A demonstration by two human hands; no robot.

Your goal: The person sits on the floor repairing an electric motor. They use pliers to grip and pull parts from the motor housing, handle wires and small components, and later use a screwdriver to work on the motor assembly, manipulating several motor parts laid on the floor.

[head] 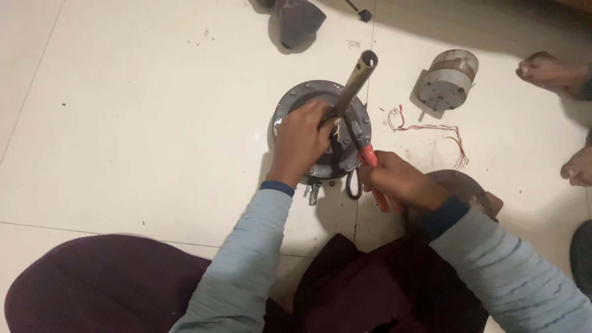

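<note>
Just left of the frame's middle, the left hand (303, 137) is clamped down on the round grey motor housing (290, 102) that lies flat on the pale tiled floor (123, 111), the fingers curled in around the base of the metal tube (356, 79); pressing from above like this seems meant to keep the disc from turning or sliding. The tube rises out of the housing's centre and leans toward the upper right, its open end facing the camera. The housing acts as a shallow dish: inside its bolted rim some wiring shows beside the fingers, too dark to make out further. Right of centre, the right hand (401, 182) is closed around the red-handled pliers (369, 161), whose nose points up into the housing next to the tube, a likely angle for gripping something near the shaft. Further right lie loose red wires (431, 129), and in the upper right a smaller cylindrical motor (449, 79) rests on its side, well apart from the work. At the far right edge are another person's bare feet (555, 71).
</note>
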